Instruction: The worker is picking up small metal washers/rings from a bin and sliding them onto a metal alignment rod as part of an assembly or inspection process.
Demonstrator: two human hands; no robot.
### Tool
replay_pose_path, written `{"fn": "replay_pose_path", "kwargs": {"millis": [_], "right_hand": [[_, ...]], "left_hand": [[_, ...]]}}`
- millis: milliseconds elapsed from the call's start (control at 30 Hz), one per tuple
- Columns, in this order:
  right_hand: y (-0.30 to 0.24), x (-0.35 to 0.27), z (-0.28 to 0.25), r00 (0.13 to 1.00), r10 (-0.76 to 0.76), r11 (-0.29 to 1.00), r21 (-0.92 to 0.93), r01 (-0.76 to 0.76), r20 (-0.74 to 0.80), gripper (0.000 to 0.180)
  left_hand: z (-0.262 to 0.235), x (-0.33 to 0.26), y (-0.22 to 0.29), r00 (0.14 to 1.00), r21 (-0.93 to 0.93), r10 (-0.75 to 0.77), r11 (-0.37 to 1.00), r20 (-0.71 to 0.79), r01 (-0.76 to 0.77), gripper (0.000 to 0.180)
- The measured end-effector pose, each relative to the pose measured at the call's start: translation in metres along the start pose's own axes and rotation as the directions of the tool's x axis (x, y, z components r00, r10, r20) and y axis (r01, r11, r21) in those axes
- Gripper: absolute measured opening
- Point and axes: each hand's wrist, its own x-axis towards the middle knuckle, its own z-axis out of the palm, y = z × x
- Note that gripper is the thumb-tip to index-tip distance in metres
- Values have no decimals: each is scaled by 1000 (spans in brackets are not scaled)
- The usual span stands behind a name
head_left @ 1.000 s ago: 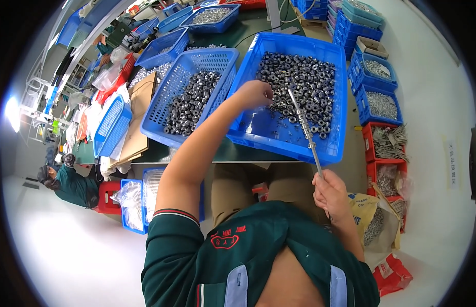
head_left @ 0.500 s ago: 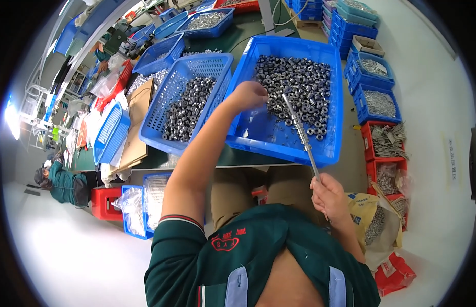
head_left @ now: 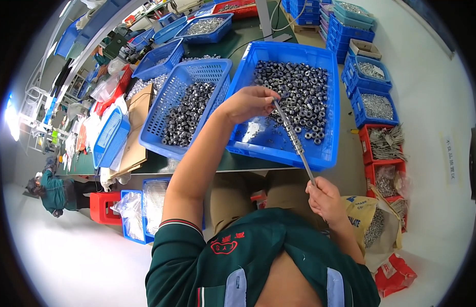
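My right hand (head_left: 325,200) is closed around the lower end of a thin metal rod (head_left: 308,168). The rod slants up and to the left over a large blue bin (head_left: 334,123). Several shiny metal rings (head_left: 290,134) are threaded along its middle. At the rod's upper tip my left hand (head_left: 253,102) has its thumb and fingertips pinched together; what they hold is too small to name. Inside the bin lies a heap of dark, nut-like metal rings (head_left: 299,84), with some loose ones toward the front.
Left of the bin stands a blue perforated basket (head_left: 151,120) holding more dark metal pieces. Cardboard (head_left: 133,138) and a smaller blue basket (head_left: 111,134) lie farther left. Red bins (head_left: 383,140) and blue bins (head_left: 376,105) line the right. A person (head_left: 56,189) is at far left.
My left hand has moved right from above the bin to the rod's tip. The rod has shifted slightly left with my right hand. The person at far left has moved.
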Motion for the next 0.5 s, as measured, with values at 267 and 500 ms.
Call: {"fn": "replay_pose_path", "kwargs": {"millis": [267,500], "right_hand": [[-4,-1,8,1000,-9,1000,22,10,-25,14],[-3,-5,4,997,-31,1000,5,31,-75,13]], "left_hand": [[25,-1,-5,985,-4,-94,995,146,96,25],[-4,11,13,979,380,-8,921,-202,86,32]]}}
